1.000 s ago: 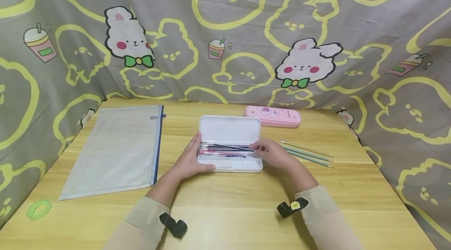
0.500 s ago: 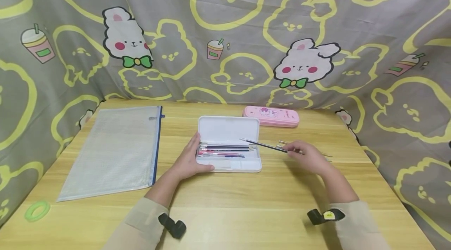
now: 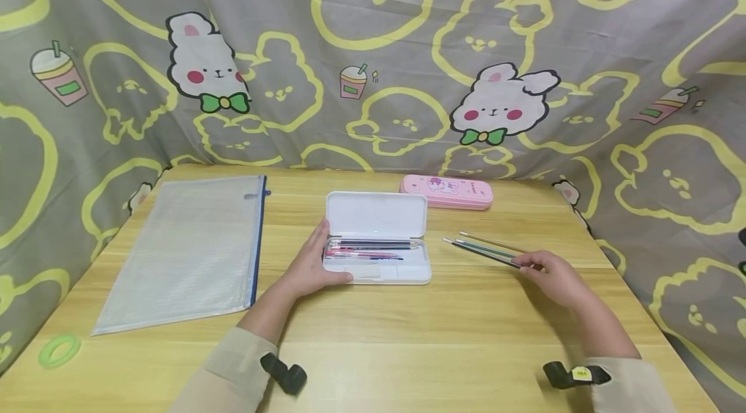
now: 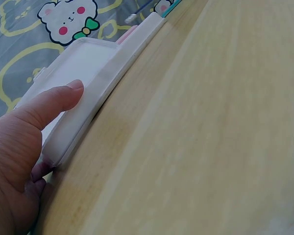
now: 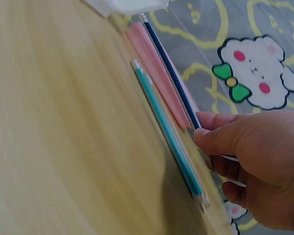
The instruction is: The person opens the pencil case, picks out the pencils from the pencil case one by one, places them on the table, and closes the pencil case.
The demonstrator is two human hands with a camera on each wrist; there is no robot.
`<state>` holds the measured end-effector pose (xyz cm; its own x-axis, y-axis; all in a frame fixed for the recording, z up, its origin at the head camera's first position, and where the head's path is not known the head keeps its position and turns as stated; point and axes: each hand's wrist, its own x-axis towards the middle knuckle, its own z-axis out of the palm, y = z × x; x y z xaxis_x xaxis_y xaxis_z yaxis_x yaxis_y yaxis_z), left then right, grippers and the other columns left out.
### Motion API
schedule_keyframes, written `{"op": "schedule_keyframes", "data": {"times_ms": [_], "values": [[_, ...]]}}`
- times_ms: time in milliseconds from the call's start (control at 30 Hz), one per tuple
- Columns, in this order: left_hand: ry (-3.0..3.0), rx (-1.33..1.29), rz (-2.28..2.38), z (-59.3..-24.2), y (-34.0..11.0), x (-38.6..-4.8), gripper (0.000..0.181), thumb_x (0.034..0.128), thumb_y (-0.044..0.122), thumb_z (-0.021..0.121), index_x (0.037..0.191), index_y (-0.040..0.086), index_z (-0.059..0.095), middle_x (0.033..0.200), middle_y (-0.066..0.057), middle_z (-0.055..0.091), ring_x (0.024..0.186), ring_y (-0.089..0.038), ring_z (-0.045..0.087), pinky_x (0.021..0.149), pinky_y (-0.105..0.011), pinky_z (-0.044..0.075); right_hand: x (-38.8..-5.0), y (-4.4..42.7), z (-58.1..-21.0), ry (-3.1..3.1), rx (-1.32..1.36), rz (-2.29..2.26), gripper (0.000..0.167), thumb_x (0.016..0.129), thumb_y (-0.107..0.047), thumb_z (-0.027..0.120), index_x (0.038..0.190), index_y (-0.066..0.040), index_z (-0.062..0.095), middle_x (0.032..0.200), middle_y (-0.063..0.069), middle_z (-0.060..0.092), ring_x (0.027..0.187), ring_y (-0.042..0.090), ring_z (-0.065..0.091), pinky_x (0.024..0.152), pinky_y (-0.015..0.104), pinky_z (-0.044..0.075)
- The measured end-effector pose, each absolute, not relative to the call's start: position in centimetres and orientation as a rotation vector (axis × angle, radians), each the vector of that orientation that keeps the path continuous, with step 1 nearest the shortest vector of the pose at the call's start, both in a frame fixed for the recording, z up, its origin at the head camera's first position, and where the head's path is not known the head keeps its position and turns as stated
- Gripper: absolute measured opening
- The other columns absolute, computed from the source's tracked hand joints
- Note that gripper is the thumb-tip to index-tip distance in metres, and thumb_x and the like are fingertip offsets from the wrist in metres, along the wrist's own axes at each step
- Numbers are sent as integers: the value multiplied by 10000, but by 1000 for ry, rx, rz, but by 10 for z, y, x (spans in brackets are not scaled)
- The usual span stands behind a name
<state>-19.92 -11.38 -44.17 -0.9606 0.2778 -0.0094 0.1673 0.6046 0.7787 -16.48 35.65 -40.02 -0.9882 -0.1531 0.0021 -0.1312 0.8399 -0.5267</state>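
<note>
Near the middle of the table (image 3: pixel 373 348), a white pencil case (image 3: pixel 376 215) lies with its lid raised. Dark pencils (image 3: pixel 375 245) and pink pens (image 3: pixel 360 254) lie in its tray. My left hand (image 3: pixel 309 264) holds the case's left end, thumb (image 4: pixel 63 98) over the front rim. To the right of the case, my right hand (image 3: pixel 550 278) pinches a dark blue pencil (image 5: pixel 169 68) between thumb and fingers, its white-tipped end pointing toward the case. Teal pencils (image 5: pixel 161 122) lie on the table just beneath it, beside a gold-coloured pencil (image 3: pixel 492 242).
Behind the white case, at the back, stands a closed pink pencil case (image 3: pixel 445 191) with a rabbit picture. A mesh zip pouch (image 3: pixel 180 251) lies flat at the left. The green ring (image 3: pixel 59 351) is at the front left. A patterned curtain (image 3: pixel 396 63) borders the table.
My right hand has drawn the dark blue pencil out of the white case and carried it rightward, down over the loose pencils. My left hand has stayed on the case.
</note>
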Motion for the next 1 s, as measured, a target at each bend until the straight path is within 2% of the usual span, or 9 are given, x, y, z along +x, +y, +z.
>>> {"op": "schedule_keyframes", "data": {"times_ms": [167, 333, 500, 633, 1000], "values": [[2698, 381, 1292, -443, -114, -200, 1306, 667, 433, 868, 1580, 65, 9, 1663, -136, -2, 1529, -356, 44, 1228, -532, 130, -163, 367, -406, 2985, -205, -785, 205, 963, -92, 587, 1118, -17, 697, 1110, 195, 657, 916, 187, 564, 772, 344, 476], [2695, 385, 1306, -443, -114, -200, 1311, 664, 428, 872, 1579, 59, 9, 1662, -141, 1, 1528, -355, 44, 1229, -530, 127, -164, 374, -409, 2994, -177, -748, 201, 964, -85, 582, 1109, -7, 698, 1137, 246, 644, 967, 313, 603, 826, 479, 495], [2695, 381, 1310, -444, -114, -200, 1313, 661, 430, 874, 1580, 66, 10, 1662, -136, -1, 1528, -356, 45, 1228, -532, 127, -164, 378, -413, 2990, -156, -756, 195, 956, -71, 588, 1093, 11, 700, 1157, 276, 646, 1043, 427, 605, 879, 564, 483], [2698, 378, 1305, -443, -113, -200, 1312, 660, 430, 875, 1581, 69, 12, 1664, -130, 2, 1529, -351, 47, 1229, -528, 128, -163, 380, -416, 2998, -137, -750, 192, 951, -80, 597, 1083, 12, 701, 1150, 277, 655, 1094, 476, 586, 910, 596, 464], [2710, 381, 1288, -443, -113, -199, 1305, 669, 427, 870, 1579, 61, 9, 1662, -139, 1, 1527, -357, 48, 1229, -527, 126, -163, 379, -418, 2997, -108, -748, 187, 934, -93, 619, 1067, -3, 714, 1145, 266, 667, 1113, 487, 580, 923, 605, 460]]}}
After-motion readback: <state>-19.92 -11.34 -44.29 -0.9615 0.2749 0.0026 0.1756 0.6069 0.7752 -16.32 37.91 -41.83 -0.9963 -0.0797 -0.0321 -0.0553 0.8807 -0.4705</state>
